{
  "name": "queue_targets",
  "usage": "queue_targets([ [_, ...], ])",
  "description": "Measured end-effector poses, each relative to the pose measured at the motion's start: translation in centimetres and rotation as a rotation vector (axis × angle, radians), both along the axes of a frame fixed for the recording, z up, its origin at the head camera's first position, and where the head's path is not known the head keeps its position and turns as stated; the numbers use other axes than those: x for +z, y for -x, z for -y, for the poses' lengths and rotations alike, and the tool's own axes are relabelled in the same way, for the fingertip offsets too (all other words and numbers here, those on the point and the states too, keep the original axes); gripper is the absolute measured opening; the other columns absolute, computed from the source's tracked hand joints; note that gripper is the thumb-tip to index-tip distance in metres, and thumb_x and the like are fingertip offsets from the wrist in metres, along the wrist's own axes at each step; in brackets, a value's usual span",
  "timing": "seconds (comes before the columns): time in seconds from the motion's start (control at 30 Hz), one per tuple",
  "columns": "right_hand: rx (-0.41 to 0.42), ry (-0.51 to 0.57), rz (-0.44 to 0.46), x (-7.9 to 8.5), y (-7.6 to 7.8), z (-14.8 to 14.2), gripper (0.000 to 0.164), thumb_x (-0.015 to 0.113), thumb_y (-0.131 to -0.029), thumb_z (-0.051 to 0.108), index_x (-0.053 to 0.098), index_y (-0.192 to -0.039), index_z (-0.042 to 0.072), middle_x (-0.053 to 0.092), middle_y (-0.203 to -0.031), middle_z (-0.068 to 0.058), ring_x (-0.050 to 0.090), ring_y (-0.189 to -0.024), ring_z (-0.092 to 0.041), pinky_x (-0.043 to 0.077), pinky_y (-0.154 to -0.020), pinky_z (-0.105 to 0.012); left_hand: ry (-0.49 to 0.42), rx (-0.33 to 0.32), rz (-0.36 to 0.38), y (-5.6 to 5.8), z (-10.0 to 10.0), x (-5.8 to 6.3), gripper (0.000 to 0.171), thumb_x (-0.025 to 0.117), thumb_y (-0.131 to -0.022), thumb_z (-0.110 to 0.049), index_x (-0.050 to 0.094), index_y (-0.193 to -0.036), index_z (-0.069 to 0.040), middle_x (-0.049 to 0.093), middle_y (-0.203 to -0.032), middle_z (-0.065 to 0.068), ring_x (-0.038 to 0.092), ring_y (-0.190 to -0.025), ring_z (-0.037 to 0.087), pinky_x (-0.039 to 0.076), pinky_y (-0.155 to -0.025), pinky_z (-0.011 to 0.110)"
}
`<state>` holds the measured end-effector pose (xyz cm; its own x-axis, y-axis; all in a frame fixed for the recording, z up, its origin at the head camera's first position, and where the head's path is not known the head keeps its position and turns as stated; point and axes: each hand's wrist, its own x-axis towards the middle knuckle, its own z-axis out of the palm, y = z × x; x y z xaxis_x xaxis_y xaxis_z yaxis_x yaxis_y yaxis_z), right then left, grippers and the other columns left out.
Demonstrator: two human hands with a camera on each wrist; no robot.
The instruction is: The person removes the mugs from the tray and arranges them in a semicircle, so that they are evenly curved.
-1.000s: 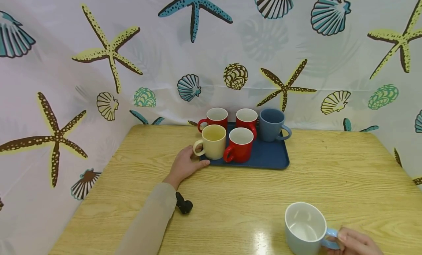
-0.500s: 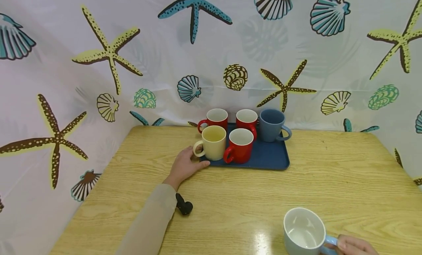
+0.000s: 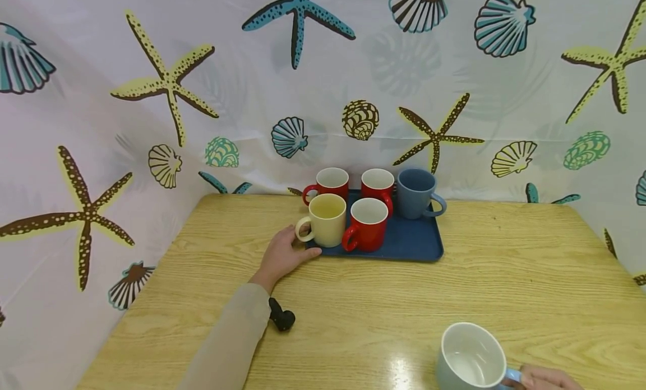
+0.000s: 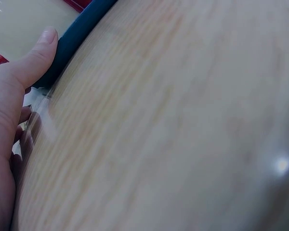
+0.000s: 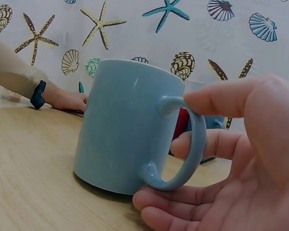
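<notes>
A light blue mug [image 3: 471,353] with a white inside is near the front right of the table. My right hand [image 3: 547,377] grips its handle, with a finger through the loop and others below it in the right wrist view. That mug [image 5: 127,125] is tilted a little there. At the back, my left hand [image 3: 282,252] holds the left front corner of a dark blue tray [image 3: 419,245]. Its thumb [image 4: 41,50] lies along the rim; the other fingers are partly hidden. Close to this hand, a cream mug [image 3: 328,224] stands on the tray.
Also on the tray are a red mug [image 3: 367,227] in front, two more red mugs [image 3: 339,182] behind, and a grey-blue mug [image 3: 411,196] at the right. A patterned cloth [image 3: 323,121] hangs behind the wooden table [image 3: 353,300]. Black wrist gear [image 3: 282,317] juts from the left sleeve.
The light blue mug and my right hand have shifted slightly down in the head view, and the mug lastly a little right. My left hand stays at the tray.
</notes>
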<state>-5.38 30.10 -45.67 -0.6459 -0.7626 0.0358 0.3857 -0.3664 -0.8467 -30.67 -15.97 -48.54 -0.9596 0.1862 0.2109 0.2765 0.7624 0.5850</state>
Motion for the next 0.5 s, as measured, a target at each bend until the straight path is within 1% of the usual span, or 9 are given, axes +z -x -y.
queue_targets([
  [0.07,0.012,0.014,0.034,0.1,0.0,-0.1,0.031,0.021,-0.094,0.012,0.047,-0.095,-0.005,0.054,-0.086,-0.004,0.05,-0.067,-0.007,0.027,-0.041,-0.022,0.002,0.005,0.007,0.0,0.0,0.0,0.074,0.057,-0.062,-0.065,0.045,-0.123,-0.026,0.04,-0.128,0.002,0.032,-0.118,0.025,0.023,-0.095,0.044],
  [0.13,0.018,0.023,0.064,0.1,0.0,-0.2,0.029,0.023,-0.094,0.014,0.047,-0.094,-0.002,0.053,-0.087,-0.004,0.049,-0.068,-0.008,0.026,-0.042,-0.022,0.002,0.008,0.012,0.0,0.0,0.0,0.075,0.057,-0.062,-0.066,0.044,-0.124,-0.026,0.04,-0.128,0.003,0.031,-0.118,0.025,0.023,-0.095,0.045],
  [0.2,0.008,0.012,0.042,0.0,0.0,-0.3,0.028,0.023,-0.094,0.012,0.047,-0.094,-0.001,0.051,-0.085,-0.001,0.048,-0.067,-0.006,0.024,-0.041,-0.022,0.006,0.01,0.015,-0.1,0.0,0.0,0.076,0.055,-0.061,-0.068,0.045,-0.124,-0.026,0.04,-0.128,0.003,0.031,-0.119,0.025,0.023,-0.095,0.045],
  [0.3,0.001,-0.025,0.038,-0.2,0.0,-0.7,0.029,0.022,-0.094,0.01,0.049,-0.096,-0.001,0.055,-0.09,-0.003,0.05,-0.07,-0.006,0.036,-0.05,-0.017,0.009,0.016,0.018,-0.1,0.0,0.0,0.077,0.054,-0.06,-0.07,0.045,-0.123,-0.026,0.04,-0.128,0.002,0.031,-0.118,0.025,0.023,-0.095,0.045],
  [0.33,-0.005,-0.041,0.03,-0.3,0.0,-0.8,0.029,0.022,-0.093,0.008,0.049,-0.096,-0.001,0.055,-0.089,-0.003,0.051,-0.07,-0.006,0.038,-0.05,-0.016,0.009,0.018,0.019,-0.1,0.0,0.0,0.078,0.054,-0.06,-0.07,0.045,-0.123,-0.026,0.04,-0.128,0.002,0.031,-0.118,0.025,0.023,-0.095,0.045],
  [0.37,-0.01,-0.051,0.006,-0.4,0.0,-0.9,0.029,0.021,-0.093,0.007,0.049,-0.096,-0.002,0.055,-0.087,-0.002,0.05,-0.068,-0.006,0.035,-0.044,-0.019,0.008,0.018,0.018,-0.1,0.0,0.0,0.078,0.054,-0.06,-0.07,0.045,-0.123,-0.026,0.04,-0.128,0.002,0.031,-0.118,0.025,0.023,-0.095,0.045],
  [0.5,-0.014,-0.075,0.0,-0.5,-0.1,-1.2,0.031,0.02,-0.093,0.004,0.048,-0.1,-0.007,0.057,-0.086,-0.004,0.053,-0.069,-0.009,0.04,-0.046,-0.02,0.009,0.028,0.021,-0.1,-0.1,0.1,0.078,0.054,-0.059,-0.07,0.045,-0.122,-0.027,0.041,-0.127,0.0,0.032,-0.117,0.023,0.024,-0.095,0.044],
])
